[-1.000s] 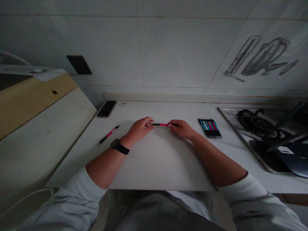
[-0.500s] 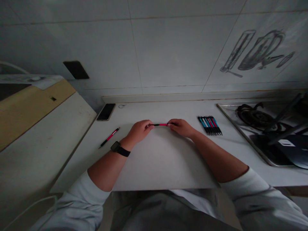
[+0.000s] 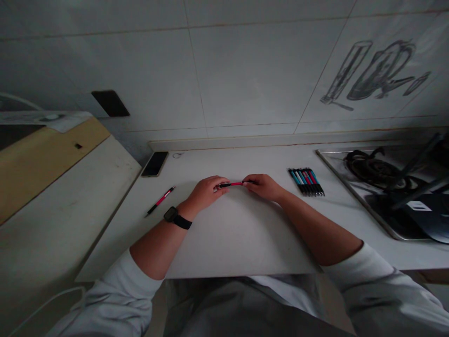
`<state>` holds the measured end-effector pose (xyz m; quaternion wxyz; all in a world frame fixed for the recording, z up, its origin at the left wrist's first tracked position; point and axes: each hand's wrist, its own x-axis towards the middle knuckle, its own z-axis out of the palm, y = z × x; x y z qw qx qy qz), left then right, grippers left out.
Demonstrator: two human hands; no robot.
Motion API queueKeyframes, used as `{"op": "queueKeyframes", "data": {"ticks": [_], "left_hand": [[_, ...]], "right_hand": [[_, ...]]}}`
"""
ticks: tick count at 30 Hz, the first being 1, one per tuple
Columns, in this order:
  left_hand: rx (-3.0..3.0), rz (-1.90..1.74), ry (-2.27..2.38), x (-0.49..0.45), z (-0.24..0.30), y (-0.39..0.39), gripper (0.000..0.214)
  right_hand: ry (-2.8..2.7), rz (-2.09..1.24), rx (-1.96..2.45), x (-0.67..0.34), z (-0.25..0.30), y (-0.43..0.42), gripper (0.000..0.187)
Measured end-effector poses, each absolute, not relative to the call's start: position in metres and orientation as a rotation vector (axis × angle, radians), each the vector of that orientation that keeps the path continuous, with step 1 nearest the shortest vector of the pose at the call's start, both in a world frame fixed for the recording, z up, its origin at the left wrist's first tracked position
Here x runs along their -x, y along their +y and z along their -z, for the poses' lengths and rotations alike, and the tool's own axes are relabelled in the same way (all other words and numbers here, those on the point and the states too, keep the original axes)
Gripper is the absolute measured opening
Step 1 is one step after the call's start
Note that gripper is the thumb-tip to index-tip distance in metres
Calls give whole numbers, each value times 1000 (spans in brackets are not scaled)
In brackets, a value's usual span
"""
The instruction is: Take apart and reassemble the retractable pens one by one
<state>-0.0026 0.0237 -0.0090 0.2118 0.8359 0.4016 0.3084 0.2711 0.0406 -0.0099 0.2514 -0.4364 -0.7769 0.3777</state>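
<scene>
A red pen (image 3: 236, 184) with a black grip lies level between my two hands over the middle of the counter. My right hand (image 3: 263, 186) pinches its far right end, and the fingers hide that end. Around the black grip and tip, my left hand (image 3: 207, 191) has thumb and forefinger closed loosely, with the grip showing between them. Another red and black pen (image 3: 160, 201) lies slanted on the counter, left of my left hand. To the right of my right hand, several pens (image 3: 306, 182) in blue, white and red lie side by side in a row.
A phone (image 3: 155, 164) lies at the counter's back left, with a small ring-like item (image 3: 177, 155) beside it. At the right is a gas stove (image 3: 351, 185) with a dark object on it. A cabinet-like box (image 3: 70, 187) stands at the left.
My left hand has slid a little to the right along the pen, so its fingers now reach over the black grip. My right hand keeps its pinch almost unmoved.
</scene>
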Motion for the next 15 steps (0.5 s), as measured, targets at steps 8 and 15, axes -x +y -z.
{"op": "queueKeyframes", "data": {"ticks": [8, 15], "left_hand": [[-2380, -817, 1184, 2, 3, 22, 16], [-2374, -831, 1184, 4, 6, 24, 19]], "right_hand": [[-2119, -984, 1170, -270, 8, 39, 40], [-2100, -1026, 1157, -272, 7, 40, 39]]}}
